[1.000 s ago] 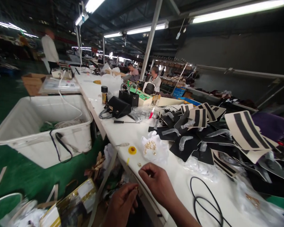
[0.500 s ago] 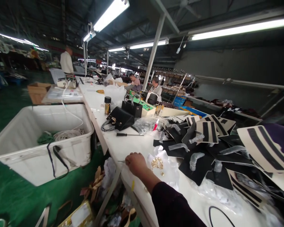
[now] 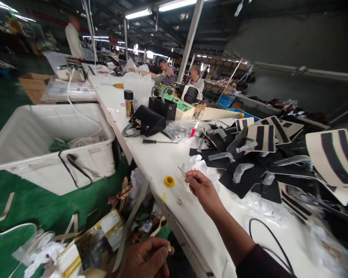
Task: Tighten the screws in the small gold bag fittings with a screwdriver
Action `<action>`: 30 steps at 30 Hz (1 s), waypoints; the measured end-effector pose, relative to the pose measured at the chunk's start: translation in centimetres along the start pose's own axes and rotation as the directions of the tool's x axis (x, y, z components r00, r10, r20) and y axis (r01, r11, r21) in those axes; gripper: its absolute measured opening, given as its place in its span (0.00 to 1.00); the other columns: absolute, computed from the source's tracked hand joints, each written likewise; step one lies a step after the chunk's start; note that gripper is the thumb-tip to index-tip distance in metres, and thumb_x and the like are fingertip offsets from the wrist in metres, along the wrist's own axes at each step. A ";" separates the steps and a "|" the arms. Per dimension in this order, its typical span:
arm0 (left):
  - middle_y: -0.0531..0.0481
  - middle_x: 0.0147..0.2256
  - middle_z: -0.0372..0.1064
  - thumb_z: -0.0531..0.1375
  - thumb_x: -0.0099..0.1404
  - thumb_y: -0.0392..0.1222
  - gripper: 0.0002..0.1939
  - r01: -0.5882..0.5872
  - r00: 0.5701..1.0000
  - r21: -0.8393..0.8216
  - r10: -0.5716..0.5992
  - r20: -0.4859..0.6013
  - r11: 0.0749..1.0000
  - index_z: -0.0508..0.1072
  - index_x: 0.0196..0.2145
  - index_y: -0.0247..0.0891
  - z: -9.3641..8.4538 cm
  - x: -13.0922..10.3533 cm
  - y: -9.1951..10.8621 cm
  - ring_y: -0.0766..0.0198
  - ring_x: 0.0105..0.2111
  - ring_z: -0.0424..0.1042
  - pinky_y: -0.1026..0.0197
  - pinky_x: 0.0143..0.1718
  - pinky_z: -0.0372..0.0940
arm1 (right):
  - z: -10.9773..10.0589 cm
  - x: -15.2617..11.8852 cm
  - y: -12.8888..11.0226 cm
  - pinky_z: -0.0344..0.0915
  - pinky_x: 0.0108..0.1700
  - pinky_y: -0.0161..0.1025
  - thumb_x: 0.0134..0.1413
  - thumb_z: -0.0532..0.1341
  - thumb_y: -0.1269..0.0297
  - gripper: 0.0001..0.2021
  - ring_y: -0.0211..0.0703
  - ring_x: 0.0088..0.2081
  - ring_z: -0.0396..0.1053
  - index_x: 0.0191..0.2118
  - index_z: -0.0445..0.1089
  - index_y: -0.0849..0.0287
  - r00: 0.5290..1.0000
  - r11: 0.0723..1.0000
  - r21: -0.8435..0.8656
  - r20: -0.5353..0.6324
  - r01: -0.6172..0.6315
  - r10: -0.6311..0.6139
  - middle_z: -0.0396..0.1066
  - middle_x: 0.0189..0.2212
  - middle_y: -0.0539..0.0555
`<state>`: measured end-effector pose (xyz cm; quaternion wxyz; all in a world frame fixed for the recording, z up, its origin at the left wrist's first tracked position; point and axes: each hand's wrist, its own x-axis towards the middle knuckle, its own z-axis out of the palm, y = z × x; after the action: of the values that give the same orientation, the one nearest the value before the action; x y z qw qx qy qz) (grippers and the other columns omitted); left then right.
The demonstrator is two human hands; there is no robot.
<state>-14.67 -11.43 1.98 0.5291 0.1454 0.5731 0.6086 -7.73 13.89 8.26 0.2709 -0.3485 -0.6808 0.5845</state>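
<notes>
Bin point(image 3: 23, 154) stands on the green floor at far left, beside the table point(image 3: 162, 158). Low in the middle, off the table's edge, the left hand point(image 3: 146, 260) has its fingers pinched together on a small gold fitting point(image 3: 168, 247). Right of the yellow ring point(image 3: 169, 181), the right hand point(image 3: 203, 189) pinches a thin tool point(image 3: 182, 170) above the table, black panels point(image 3: 249, 170) beyond.

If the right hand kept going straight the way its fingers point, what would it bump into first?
The right hand holds a small clear piece at its fingertips and points up the white table. Going straight on, it would probably first meet the screwdriver, then the black handbag. Depth is hard to judge here.
</notes>
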 end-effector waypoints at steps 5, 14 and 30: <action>0.43 0.32 0.79 0.74 0.46 0.70 0.35 -0.011 0.998 -0.126 0.004 -0.058 0.992 0.79 0.35 0.33 0.3 -0.1 0.8 0.66 0.19 0.70 0.66 0.17 0.60 | 1.0 0.3 0.5 0.54 0.28 0.36 0.53 0.68 0.48 0.21 0.37 0.25 0.58 0.45 0.75 0.58 0.996 0.996 0.031 0.034 -0.081 0.080 0.67 0.27 0.47; 0.47 0.29 0.76 0.74 0.50 0.66 0.31 -0.049 0.997 -0.179 0.038 -0.063 0.983 0.79 0.36 0.34 0.2 -0.2 1.6 0.68 0.20 0.68 0.66 0.19 0.63 | 2.2 1.4 2.6 0.64 0.33 0.39 0.61 0.61 0.50 0.16 0.42 0.27 0.67 0.45 0.76 0.56 0.994 0.934 -0.342 0.017 0.105 -0.105 0.71 0.28 0.49; 0.45 0.31 0.78 0.74 0.48 0.67 0.33 -0.030 0.994 -0.168 0.012 -0.109 0.985 0.79 0.36 0.33 0.4 -0.1 2.3 0.67 0.23 0.69 0.65 0.22 0.63 | 3.0 1.2 2.6 0.65 0.38 0.41 0.62 0.58 0.52 0.16 0.46 0.31 0.71 0.46 0.78 0.56 0.988 0.871 -0.472 -0.008 0.133 -0.156 0.76 0.31 0.52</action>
<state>-15.40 -10.80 4.14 0.5016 0.0732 0.5455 0.6674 -10.38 13.22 5.13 0.2367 -0.3652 -0.8199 0.3720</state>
